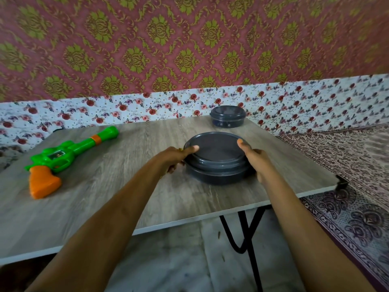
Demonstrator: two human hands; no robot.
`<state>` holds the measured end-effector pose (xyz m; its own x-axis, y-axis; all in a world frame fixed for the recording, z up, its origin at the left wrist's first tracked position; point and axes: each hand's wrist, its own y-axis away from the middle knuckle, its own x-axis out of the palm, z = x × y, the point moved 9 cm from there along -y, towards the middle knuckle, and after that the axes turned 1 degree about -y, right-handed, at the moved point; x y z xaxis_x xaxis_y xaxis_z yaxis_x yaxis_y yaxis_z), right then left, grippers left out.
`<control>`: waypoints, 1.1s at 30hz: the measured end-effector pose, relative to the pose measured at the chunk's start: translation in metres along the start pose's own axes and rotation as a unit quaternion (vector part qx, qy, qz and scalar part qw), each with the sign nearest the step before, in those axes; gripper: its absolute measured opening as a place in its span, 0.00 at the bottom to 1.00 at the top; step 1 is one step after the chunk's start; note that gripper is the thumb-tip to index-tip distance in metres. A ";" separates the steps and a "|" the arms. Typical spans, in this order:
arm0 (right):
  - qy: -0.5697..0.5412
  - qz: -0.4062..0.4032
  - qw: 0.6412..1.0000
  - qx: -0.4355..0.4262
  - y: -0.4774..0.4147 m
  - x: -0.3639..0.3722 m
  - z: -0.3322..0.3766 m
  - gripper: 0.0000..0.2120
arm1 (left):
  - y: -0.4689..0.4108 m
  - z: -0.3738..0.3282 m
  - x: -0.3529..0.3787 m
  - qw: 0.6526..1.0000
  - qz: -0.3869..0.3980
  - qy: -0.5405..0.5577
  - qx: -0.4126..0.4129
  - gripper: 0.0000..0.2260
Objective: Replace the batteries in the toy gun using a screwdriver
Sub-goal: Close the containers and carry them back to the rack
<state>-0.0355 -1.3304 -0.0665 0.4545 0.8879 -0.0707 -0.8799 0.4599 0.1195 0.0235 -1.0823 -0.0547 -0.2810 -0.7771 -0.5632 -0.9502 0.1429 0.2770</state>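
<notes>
Both bare arms reach over the near edge of the wood-grain table [109, 186]. The left hand [174, 158] and right hand [255, 159] clasp opposite sides of a round dark lidded container [217, 161], thumbs on its lid. Bare tabletop lies all around it. The green-and-orange toy gun [67, 159] lies well apart at left. A smaller dark container [227, 119] sits near the far edge, before floral wallpaper; no writing is readable.

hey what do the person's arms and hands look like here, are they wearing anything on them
Both arms are bare from the bottom of the frame to the fingers: no sleeves, gloves or watch visible. The left hand shows a small yellowish glint near the knuckles, possibly a ring, too small to tell. The right hand shows nothing worn. Fingernails look short and unpainted.
</notes>
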 end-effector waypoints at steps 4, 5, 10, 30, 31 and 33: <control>-0.009 -0.007 0.999 -0.053 0.008 0.002 -0.001 0.27 | -0.001 0.000 0.002 0.999 -0.002 0.023 0.024 0.25; -0.011 -0.020 0.998 -0.062 0.009 0.000 0.000 0.24 | -0.001 -0.001 0.002 0.999 -0.009 0.031 0.032 0.24; -0.014 -0.037 0.996 -0.084 0.003 -0.002 -0.002 0.14 | -0.005 -0.004 0.003 0.997 -0.025 0.047 0.056 0.24; -0.004 -0.020 0.997 -0.074 -0.021 0.035 0.005 0.18 | -0.058 0.008 -0.003 0.951 -0.004 0.310 -0.005 0.24; -0.003 -0.021 0.997 -0.075 -0.031 0.045 0.006 0.18 | -0.068 0.010 -0.011 0.947 -0.011 0.320 -0.014 0.25; -0.003 -0.020 0.997 -0.078 -0.045 0.064 0.011 0.19 | -0.085 0.012 -0.028 0.942 -0.023 0.334 -0.021 0.26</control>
<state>0.0348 -1.2946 -0.0654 0.4903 0.8691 -0.0662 -0.8716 0.4888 -0.0383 0.1102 -1.0655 -0.0716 -0.0789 -0.9963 0.0353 -0.9494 0.0859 0.3022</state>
